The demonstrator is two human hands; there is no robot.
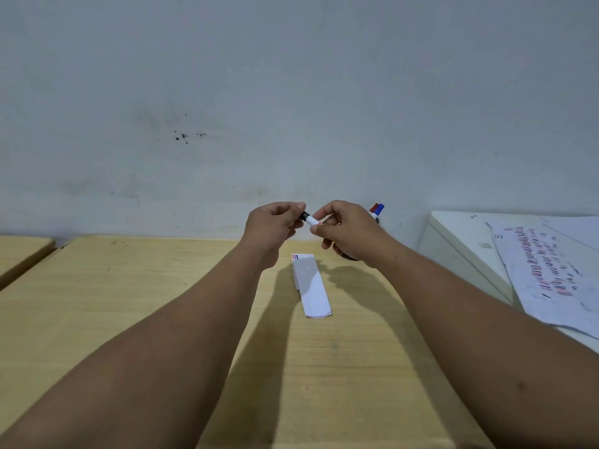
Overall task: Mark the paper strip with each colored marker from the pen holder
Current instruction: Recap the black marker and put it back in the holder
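Two bare arms reach out over the wooden tabletop [129, 303]. Past them lies the white paper strip [311, 288], with small red and dark lines at its far end. Above it both hands hold one marker [310, 219]. Left hand [272, 226] pinches the black cap end. Right hand [348, 230] grips the white body. Far right, red and blue markers [377, 209] stick up behind the right hand.

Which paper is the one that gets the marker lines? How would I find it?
Look at the light wooden table, right between the person's two forearms. A narrow white paper strip lies there, below the left hand and right hand holding a marker. Unlike the big scribbled sheets at the right, it is small, with a few short lines at its far end.
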